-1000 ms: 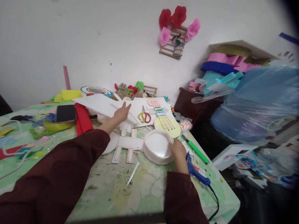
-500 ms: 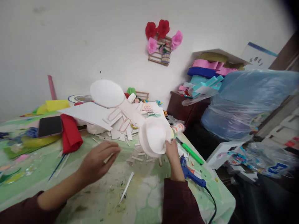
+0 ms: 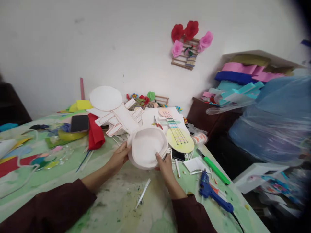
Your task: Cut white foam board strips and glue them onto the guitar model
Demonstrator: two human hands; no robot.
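Note:
A white foam-board model (image 3: 149,145) is held tilted over the table. Its near end is a rounded, shallow bowl shape with a raised wall, and from it a neck with crosspieces outlined in reddish brown (image 3: 125,119) runs back to a large white oval (image 3: 106,98). On the bowl's left rim my left hand (image 3: 120,155) is closed, its fingers partly hidden behind it. My right hand (image 3: 165,165) grips the lower right rim, thumb on top. Below them, a thin white strip (image 3: 143,193) lies on the green patterned tablecloth (image 3: 114,207).
At the right lie a blue glue gun (image 3: 213,193) with its cord and a green-handled cutter (image 3: 216,170). A yellow oval piece with drawn lines (image 3: 180,140) rests behind my right hand. To the left are a phone (image 3: 79,123) and a red roll (image 3: 96,132).
My left hand has moved from open air onto the model's left rim. The bowl end has tipped so its inside shows more. The view has swung left.

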